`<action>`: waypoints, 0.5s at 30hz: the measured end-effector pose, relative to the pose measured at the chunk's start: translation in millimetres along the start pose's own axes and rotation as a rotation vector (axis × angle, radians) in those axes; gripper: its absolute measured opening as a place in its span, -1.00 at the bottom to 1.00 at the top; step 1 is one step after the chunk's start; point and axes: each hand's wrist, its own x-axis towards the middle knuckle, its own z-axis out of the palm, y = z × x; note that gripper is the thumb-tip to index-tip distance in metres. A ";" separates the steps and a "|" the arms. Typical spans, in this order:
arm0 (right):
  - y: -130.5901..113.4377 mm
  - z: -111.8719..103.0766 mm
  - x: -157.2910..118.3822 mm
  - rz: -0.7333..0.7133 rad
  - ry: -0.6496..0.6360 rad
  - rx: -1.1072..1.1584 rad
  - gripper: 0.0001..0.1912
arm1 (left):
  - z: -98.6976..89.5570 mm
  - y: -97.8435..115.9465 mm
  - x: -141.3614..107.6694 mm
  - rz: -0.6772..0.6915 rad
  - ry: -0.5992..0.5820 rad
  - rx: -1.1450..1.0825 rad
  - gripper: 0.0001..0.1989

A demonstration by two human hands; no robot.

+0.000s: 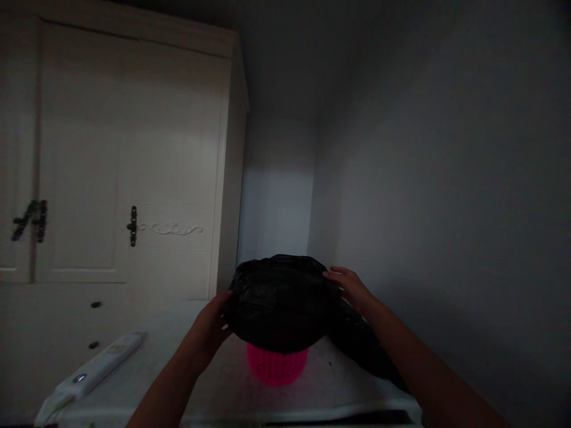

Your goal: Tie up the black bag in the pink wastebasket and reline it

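Note:
A bright pink slatted plastic basket (277,364) stands on a pale-covered table, its upper part hidden under a black plastic bag (283,303) that bulges over the rim. My left hand (214,324) touches the bag's left side, fingers curved partly behind it. On the right, my right hand (350,286) rests against the bag's upper right edge, its fingers stretched and apart. More black plastic (363,345) lies on the table beneath my right forearm; whether it joins the bag cannot be made out.
A long white power strip (96,368) lies at the table's left. Behind it stands a tall cream wardrobe (173,166) with dark handles. A grey wall (423,178) rises along the right side. The table's front edge (250,413) runs along the bottom, and the room is dim.

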 end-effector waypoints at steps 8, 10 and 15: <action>18.7 2.8 18.3 -0.108 0.112 -0.139 -0.61 | 4.8 2.4 9.1 0.044 0.128 -0.152 -0.55; 27.8 3.7 22.0 -0.084 0.103 -0.122 -0.65 | 3.1 2.2 15.5 -0.003 0.105 -0.202 -0.68; 44.7 11.0 26.0 -0.020 0.042 0.022 -0.62 | 1.4 -3.3 36.0 0.027 -0.002 -0.106 -0.90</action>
